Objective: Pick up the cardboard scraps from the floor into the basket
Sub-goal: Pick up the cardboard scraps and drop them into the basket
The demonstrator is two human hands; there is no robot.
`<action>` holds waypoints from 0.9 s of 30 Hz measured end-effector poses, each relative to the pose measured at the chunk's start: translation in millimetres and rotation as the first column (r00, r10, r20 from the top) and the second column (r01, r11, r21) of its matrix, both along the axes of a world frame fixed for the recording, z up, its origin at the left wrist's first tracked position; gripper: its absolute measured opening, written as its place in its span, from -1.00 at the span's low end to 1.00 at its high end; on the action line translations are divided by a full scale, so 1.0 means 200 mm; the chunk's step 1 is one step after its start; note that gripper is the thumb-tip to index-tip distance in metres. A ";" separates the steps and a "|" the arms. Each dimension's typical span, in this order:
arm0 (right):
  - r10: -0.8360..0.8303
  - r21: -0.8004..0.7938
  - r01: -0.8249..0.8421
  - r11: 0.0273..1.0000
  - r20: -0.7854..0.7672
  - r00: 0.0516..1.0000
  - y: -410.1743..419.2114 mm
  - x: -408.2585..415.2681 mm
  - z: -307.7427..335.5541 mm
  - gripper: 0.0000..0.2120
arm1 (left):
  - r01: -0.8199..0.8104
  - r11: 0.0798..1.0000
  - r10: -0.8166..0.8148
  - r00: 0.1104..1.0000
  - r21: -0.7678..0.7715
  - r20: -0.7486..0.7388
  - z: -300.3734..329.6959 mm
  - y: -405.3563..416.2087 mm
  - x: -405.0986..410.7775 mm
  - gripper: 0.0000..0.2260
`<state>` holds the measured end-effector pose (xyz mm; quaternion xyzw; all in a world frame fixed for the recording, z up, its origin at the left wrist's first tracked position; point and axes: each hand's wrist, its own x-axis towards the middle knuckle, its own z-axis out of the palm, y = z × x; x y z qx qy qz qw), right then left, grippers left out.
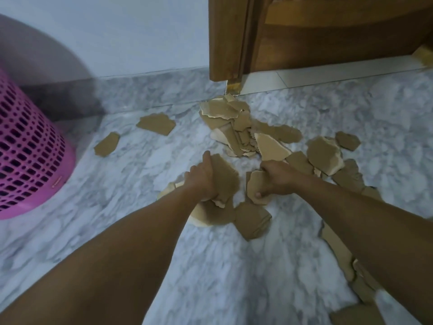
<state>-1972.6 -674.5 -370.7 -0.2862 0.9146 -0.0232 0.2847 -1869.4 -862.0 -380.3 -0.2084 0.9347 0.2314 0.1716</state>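
Looks like a room in someone's home, down at floor level. The grey-white marble floor (234,277) runs up to a plain pale wall (128,31) with a matching marble skirting, there's a varnished wooden door (339,38) in its frame, and 1 pink plastic laundry-style basket (28,148) sits nearby.

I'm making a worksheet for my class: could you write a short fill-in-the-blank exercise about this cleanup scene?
1. The basket at the left is ____ in colour.
2. Each hand, left hand and right hand, grips a scrap of ____.
3. The tallest heap of scraps lies on the marble floor just in front of the wooden ____.

Missing words: pink; cardboard; door
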 end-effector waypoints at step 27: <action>-0.086 -0.020 0.087 0.996 0.019 0.996 -0.04 0.20 0.01 -0.44 | 0.153 0.986 -0.151 0.988 0.067 -0.024 0.08 -0.01 0.09 -0.59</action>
